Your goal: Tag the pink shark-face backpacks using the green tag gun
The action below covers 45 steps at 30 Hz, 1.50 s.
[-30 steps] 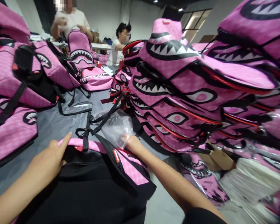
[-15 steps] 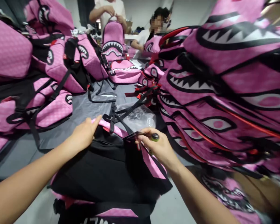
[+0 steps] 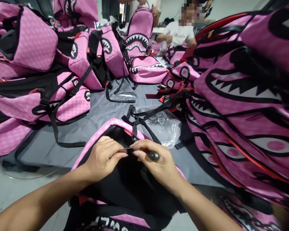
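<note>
An open pink backpack [image 3: 98,133] with a black lining lies in front of me on the grey table [image 3: 96,112]. My left hand [image 3: 103,160] and my right hand [image 3: 156,163] meet over its black opening. Both pinch a thin strip or thread stretched between their fingertips. My right hand also holds a small dark round-ended tool [image 3: 153,156] against its fingers. Black straps [image 3: 139,117] run from the bag's top edge toward a crumpled clear plastic bag [image 3: 165,123] just behind it.
Stacks of pink shark-mouth backpacks [image 3: 243,106] tower on the right, and more [image 3: 38,70] are piled on the left. At the far end a seated person [image 3: 178,32] and a standing person's hands on an upright backpack [image 3: 139,30] are at work.
My view has shifted right and down. Both hands have come together over the bag's opening; the left left the rim, and the right let go of the pink flap and now pinches with the left.
</note>
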Available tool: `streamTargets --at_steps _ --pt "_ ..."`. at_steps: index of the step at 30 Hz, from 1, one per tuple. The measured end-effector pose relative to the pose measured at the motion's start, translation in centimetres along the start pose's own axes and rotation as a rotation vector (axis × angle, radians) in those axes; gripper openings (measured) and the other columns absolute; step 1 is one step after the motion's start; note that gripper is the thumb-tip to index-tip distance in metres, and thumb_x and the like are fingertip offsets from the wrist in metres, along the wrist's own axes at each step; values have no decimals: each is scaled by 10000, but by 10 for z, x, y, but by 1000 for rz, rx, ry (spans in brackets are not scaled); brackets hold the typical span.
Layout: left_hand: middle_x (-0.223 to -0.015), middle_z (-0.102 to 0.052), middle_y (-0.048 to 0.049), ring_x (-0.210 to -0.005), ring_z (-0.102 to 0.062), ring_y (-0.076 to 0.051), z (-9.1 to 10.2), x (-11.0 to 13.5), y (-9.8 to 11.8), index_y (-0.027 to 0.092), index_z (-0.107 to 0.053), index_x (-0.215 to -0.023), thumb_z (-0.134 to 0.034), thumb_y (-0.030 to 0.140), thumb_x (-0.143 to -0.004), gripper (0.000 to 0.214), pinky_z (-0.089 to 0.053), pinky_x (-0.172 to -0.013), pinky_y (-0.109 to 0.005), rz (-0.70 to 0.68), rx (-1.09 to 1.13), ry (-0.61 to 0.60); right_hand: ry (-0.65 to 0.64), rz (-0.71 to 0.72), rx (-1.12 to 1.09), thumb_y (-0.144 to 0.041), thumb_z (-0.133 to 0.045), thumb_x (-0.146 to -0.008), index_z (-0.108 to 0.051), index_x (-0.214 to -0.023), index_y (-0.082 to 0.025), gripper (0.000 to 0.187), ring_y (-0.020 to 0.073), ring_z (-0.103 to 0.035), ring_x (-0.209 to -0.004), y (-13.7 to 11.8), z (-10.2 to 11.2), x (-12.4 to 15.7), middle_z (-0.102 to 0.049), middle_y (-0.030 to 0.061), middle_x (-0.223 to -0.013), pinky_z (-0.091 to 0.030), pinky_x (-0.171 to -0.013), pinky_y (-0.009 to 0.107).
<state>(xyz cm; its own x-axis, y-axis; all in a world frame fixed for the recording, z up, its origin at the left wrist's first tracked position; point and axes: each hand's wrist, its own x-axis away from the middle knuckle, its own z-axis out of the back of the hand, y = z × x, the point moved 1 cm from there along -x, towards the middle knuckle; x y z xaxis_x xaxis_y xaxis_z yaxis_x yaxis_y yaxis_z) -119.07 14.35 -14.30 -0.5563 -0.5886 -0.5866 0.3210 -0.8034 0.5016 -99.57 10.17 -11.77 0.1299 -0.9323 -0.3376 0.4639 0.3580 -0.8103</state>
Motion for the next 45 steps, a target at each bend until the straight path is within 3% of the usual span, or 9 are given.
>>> streamTargets --at_steps 3,7,10,13,24,31,36,40,45 --pt "-838 -705 -15 -813 -640 -148 1 15 -5 197 -612 -924 -622 227 -922 31 -482 -814 -313 -11 -25 92 -8 58 60 -264 -594 -932 -650 -798 -225 150 145 -647 -650 3 -4 -3 -697 16 -764 -508 -616 248" --pt "-1412 -528 -162 -1364 -447 -292 15 27 -21 197 -469 -1327 -646 386 -900 499 -367 -1128 -498 235 -296 183 72 26 386 -236 -528 -934 -689 -969 -234 165 192 -693 -766 13 2 -12 -732 51 -864 -521 -690 288" --pt "-1509 -432 -184 -1402 -418 -329 20 31 -37 175 -306 -1481 -632 479 -885 744 -390 -1117 -529 596 -305 24 -139 -67 550 -140 -511 -877 -703 -1008 -240 253 203 -711 -835 17 -2 -24 -751 39 -919 -506 -710 281" --pt "-1421 -556 -116 -1292 -551 -296 19 33 -45 218 -374 -1458 -608 482 -894 665 -468 -1056 -470 753 -166 -144 -411 -135 710 -74 -543 -815 -715 -987 -242 295 196 -713 -812 14 -17 -37 -758 25 -878 -459 -679 254" --pt "-1370 -605 -112 -1224 -605 -288 11 39 -55 181 -450 -1379 -680 399 -871 598 -499 -1020 -443 646 -192 -121 -761 -82 989 -71 -481 -882 -705 -1008 -179 279 207 -696 -821 14 -49 -55 -723 101 -948 -385 -593 261" --pt "-1349 -617 -138 -1212 -618 -291 11 43 -58 175 -438 -1383 -657 423 -882 600 -511 -1006 -441 589 -197 -92 -493 -21 805 -110 -546 -895 -630 -1235 -228 370 187 -694 -888 20 -59 -61 -724 58 -1023 -458 -714 253" --pt "-1306 -644 -138 -1175 -641 -300 13 47 -67 174 -431 -1409 -625 464 -895 622 -526 -967 -426 587 -226 -114 -572 126 745 -130 -589 -879 -667 -1051 -179 195 196 -695 -905 15 -78 -78 -729 58 -1013 -459 -683 250" --pt "-1225 -695 -109 -1078 -692 -305 15 51 -70 210 -469 -1379 -581 488 -911 556 -553 -872 -392 586 -335 -146 -713 290 977 -90 -491 -920 -624 -1040 -98 180 221 -699 -813 -3 -60 -69 -710 127 -945 -496 -642 301" --pt "-872 -755 -63 -844 -738 -331 14 57 -83 222 -525 -1309 -550 522 -920 492 -550 -693 -362 639 -461 -165 -879 71 1216 19 -469 -864 -638 -928 -100 216 237 -711 -784 8 -12 -37 -711 126 -837 -531 -632 317"
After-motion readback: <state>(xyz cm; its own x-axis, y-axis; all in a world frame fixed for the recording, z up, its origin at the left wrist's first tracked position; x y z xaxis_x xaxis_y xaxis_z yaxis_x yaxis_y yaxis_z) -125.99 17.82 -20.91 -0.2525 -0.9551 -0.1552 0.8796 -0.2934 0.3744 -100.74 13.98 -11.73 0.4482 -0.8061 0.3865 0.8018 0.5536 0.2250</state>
